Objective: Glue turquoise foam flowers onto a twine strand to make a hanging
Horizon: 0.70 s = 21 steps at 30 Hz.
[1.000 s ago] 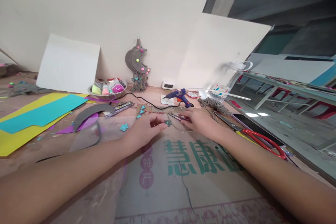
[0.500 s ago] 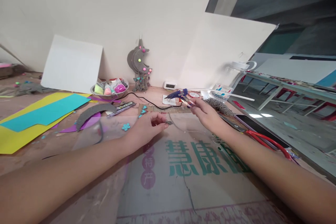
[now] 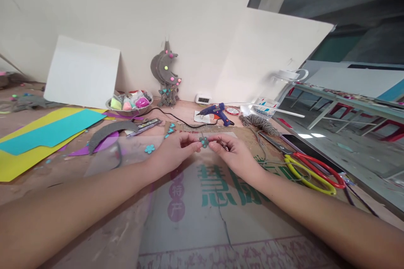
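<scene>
Between my two hands, above the cardboard sheet (image 3: 195,227), is a small grey-and-teal flower (image 3: 203,142). My left hand (image 3: 175,153) pinches its left edge between thumb and forefinger. With thumb and forefinger, my right hand (image 3: 235,156) grips its right edge. A small metal tool (image 3: 224,144) is tucked in the fingers of that hand; its kind is mostly hidden. A loose teal flower (image 3: 149,149) lies left of my left wrist. Just beyond my hands rests a blue glue gun (image 3: 216,111).
A ball of grey yarn (image 3: 260,125), scissors with red and yellow handles (image 3: 318,172) and a phone (image 3: 311,153) lie at the right. Coloured foam sheets (image 3: 53,130) and a bowl of clay (image 3: 126,111) are at the left. A moon ornament (image 3: 166,67) stands by the wall.
My right hand has come back from beside the glue gun, toward me and left, and now meets my left hand at the flower. The glue gun and the scissors' yellow handle show more fully.
</scene>
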Available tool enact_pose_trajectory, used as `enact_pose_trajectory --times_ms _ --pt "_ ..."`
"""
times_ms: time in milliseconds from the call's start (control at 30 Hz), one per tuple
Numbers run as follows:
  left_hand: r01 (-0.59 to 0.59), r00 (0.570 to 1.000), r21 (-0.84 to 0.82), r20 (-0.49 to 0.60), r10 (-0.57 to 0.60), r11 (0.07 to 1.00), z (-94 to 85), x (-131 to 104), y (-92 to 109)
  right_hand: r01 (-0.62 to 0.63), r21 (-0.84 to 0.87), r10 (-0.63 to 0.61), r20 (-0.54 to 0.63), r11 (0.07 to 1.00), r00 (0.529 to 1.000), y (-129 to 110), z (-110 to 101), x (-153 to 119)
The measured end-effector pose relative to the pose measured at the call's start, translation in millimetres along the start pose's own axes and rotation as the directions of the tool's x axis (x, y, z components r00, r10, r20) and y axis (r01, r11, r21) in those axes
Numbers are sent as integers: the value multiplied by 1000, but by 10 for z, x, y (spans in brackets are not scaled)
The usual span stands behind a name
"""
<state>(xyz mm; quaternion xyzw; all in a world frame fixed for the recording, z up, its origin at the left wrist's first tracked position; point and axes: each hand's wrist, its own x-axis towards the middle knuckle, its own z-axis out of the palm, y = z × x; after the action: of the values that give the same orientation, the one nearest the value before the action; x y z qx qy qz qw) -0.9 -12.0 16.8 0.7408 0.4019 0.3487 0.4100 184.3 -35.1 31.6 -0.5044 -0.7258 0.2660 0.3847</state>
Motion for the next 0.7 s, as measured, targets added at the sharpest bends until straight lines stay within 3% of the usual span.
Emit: enact_pose_trajectory --times_ms 200,400,700 --pt "-47 999 90 5 47 995 -8 -6 17 -45 10 44 51 999 998 24 29 17" --pt "-21 999 -62 -28 19 998 17 18 -18 -14 -1 14 78 1000 997 46 48 4" --pt "35 999 -15 -1 -35 999 11 -10 2 8 -3 -7 90 1000 996 51 81 -6"
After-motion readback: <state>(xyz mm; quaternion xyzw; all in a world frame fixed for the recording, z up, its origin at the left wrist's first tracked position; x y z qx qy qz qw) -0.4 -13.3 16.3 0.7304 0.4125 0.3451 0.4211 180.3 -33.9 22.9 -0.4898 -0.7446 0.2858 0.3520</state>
